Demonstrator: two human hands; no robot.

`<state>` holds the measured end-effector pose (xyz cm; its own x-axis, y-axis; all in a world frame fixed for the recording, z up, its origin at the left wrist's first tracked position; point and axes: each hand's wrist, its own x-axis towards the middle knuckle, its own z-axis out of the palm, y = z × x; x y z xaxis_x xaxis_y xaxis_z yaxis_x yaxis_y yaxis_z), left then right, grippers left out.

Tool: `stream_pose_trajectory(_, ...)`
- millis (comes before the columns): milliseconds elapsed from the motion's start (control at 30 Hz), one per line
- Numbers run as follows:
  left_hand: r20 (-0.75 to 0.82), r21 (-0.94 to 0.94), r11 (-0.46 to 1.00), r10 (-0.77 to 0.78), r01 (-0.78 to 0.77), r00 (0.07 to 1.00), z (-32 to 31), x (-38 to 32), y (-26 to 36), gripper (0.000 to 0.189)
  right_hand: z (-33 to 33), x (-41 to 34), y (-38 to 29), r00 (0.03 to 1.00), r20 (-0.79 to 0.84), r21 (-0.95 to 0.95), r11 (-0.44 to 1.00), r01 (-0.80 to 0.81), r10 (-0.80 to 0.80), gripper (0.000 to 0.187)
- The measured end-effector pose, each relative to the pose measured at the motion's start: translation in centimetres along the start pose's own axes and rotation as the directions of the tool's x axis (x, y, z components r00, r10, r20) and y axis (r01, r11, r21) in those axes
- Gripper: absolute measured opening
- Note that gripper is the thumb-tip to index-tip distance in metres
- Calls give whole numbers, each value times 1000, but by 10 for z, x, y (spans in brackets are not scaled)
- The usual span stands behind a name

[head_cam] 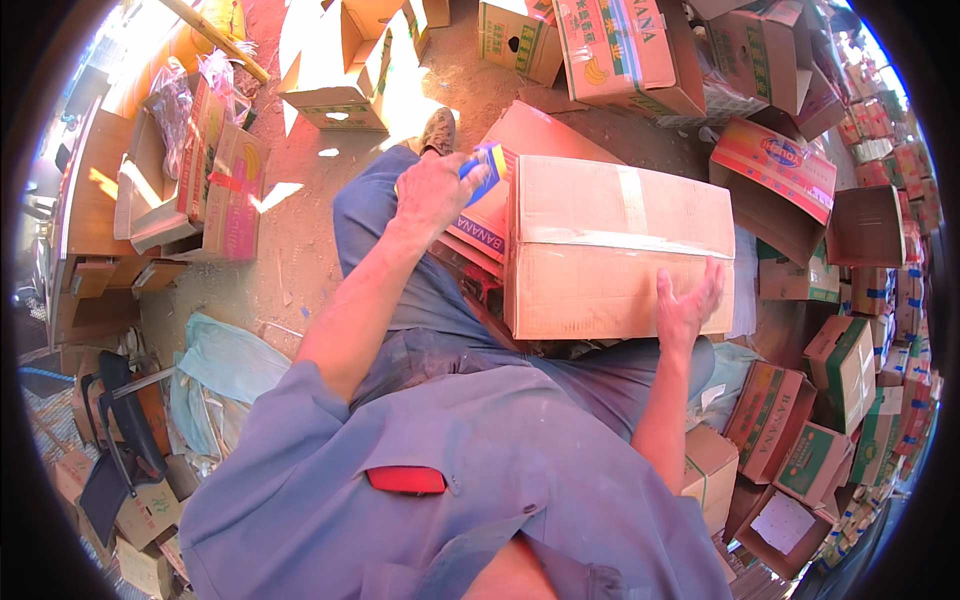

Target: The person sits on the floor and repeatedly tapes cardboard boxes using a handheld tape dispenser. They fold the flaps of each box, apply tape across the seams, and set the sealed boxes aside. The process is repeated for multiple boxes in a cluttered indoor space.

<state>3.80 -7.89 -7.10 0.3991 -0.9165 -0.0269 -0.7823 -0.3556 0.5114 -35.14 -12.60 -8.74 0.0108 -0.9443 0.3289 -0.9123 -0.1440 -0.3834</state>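
In front of me, between my knees, a closed cardboard box point(600, 289) lies with clear tape along its seam and a strip crossing it. A blue-and-yellow handheld object point(489, 171) is in my left hand point(435, 191), to the left of the box; the fingers hide much of it, so its kind is unclear. My right hand point(686, 304) is at the box's right end with fingers spread and nothing held. Whether it touches the cardboard I cannot tell. Under and behind the box are printed banana cartons point(540, 135), partly covered.
Open cartons point(345, 67) stand ahead, and a banana box point(615, 56) lies right of them. To the left are a wooden cabinet point(90, 180) and a carton holding plastic bags point(171, 120). A black-seated chair point(127, 420) is at lower left. Many cartons point(769, 420) crowd my right.
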Motion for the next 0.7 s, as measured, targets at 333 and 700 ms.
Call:
stream_pose_trajectory(333, 636, 262, 648, 441, -715, 633, -43, 27, 50, 30, 10, -30, 42, 952, 44, 235, 923, -304, 302, 83)
stream_pose_trajectory(700, 508, -268, 861, 508, -433, 695, -143, -42, 62, 34, -21, -4, -84, 886, 431, 774, 576, -264, -173, 35)
